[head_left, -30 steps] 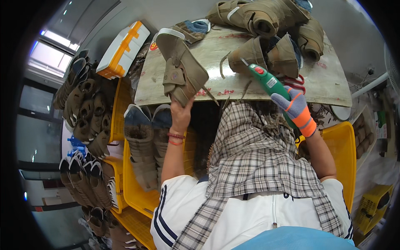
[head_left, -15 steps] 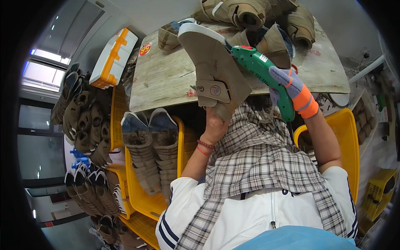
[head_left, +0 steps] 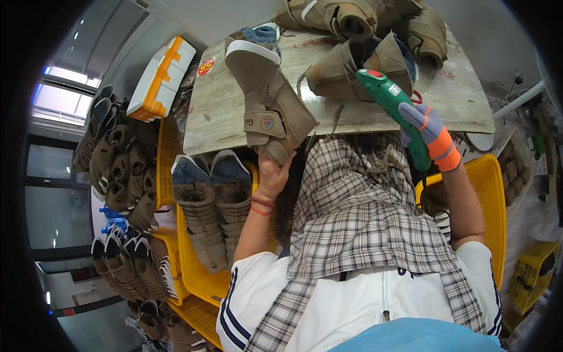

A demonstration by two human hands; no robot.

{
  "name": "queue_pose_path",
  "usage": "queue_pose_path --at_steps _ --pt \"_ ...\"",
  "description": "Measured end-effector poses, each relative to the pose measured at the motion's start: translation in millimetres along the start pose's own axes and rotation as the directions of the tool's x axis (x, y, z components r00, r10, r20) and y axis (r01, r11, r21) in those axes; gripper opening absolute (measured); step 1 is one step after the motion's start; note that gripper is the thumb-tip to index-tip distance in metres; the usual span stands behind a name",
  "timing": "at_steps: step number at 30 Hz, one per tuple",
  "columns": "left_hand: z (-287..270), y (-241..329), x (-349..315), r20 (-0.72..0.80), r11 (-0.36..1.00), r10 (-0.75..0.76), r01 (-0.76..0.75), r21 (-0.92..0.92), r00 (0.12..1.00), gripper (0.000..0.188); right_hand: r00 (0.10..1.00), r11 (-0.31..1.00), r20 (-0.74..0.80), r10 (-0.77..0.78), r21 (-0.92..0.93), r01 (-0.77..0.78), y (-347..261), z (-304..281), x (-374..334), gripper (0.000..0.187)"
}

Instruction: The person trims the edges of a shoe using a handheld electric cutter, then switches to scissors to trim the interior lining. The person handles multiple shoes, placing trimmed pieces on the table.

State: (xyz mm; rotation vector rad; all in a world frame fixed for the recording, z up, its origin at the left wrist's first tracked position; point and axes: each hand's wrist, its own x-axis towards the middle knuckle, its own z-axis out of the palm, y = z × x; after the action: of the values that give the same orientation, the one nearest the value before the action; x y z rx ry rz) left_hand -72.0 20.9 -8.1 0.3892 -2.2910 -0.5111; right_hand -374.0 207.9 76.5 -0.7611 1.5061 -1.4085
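My left hand (head_left: 273, 175) is closed around the lower end of a taupe boot upper (head_left: 271, 102). The upper stands tilted over the table's near edge, with a white rim at its top end and a strap with a round emblem. In a grey and orange glove, my right hand (head_left: 431, 135) grips a green handheld electric tool (head_left: 390, 97) by its body. The tool's front end points up and left, apart from the upper. Part of that front end cannot be made out against the taupe boots (head_left: 334, 76) behind it.
More taupe boots (head_left: 358, 20) are piled at the back of the pale wooden table (head_left: 217, 111). At left, a yellow crate (head_left: 202, 287) holds stacked uppers (head_left: 199, 217); another yellow crate (head_left: 492, 199) stands at right. Fibre scraps (head_left: 387, 170) lie on my checked apron (head_left: 363, 229).
My left hand has moved left with the boot upper. My right hand has drawn the green tool to the right, so tool and upper are now apart.
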Motion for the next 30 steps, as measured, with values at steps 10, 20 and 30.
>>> queue_pose_path --at_steps 10,20,30 --pt "52 38 -24 0.074 0.76 -0.299 0.284 -0.585 0.951 0.025 0.995 0.991 0.064 0.074 -0.118 -0.066 5 33 1 0.043" --pt "61 40 -16 0.05 0.921 -0.101 0.112 -0.373 0.994 0.024 0.99 0.994 0.134 0.044 0.097 -0.057 -2 28 2 0.046" --pt "50 43 -24 0.118 0.918 -0.123 0.159 -0.363 0.985 0.024 0.989 0.983 0.149 -0.012 0.185 -0.016 -5 16 10 0.058"
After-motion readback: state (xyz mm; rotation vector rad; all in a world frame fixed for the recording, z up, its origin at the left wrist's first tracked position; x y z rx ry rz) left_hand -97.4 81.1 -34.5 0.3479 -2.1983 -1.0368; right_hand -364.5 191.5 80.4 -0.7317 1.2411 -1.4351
